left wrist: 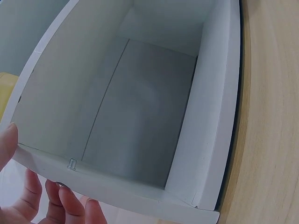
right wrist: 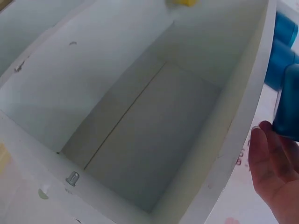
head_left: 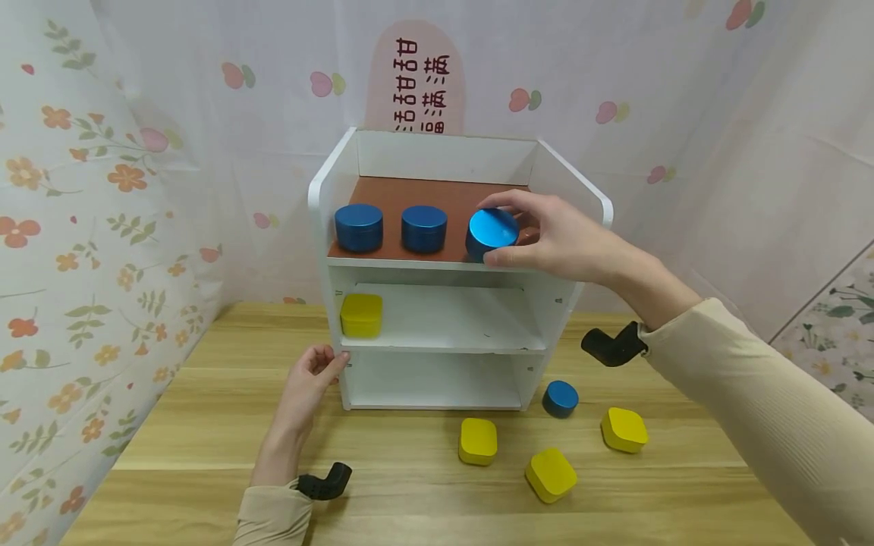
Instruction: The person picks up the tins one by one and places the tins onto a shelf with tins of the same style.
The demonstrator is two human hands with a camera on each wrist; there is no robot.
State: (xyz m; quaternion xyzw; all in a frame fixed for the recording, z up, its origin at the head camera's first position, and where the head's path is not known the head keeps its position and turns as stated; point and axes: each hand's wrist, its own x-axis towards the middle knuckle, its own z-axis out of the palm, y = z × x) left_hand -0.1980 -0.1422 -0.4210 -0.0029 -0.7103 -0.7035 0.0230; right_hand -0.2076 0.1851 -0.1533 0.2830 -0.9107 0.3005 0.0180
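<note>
A white shelf unit [head_left: 437,349] stands on the wooden table, its top board brown. At the right of that board, my right hand [head_left: 563,235] grips a round blue tin [head_left: 492,229] between thumb and fingers, the tin tilted slightly at the front edge. Two more blue tins, one at the left [head_left: 359,229] and one in the middle [head_left: 423,230], line up beside it. My left hand [head_left: 303,390] pinches the unit's left side panel at lower-shelf height; in the left wrist view the thumb [left wrist: 6,143] lies on the front edge and the fingers are outside.
A yellow square tin [head_left: 362,315] sits at the left of the middle shelf. On the table, right of and before the unit, are a blue tin [head_left: 561,399] and three yellow tins [head_left: 478,441], [head_left: 551,475], [head_left: 624,430]. A patterned curtain [head_left: 273,167] hangs behind.
</note>
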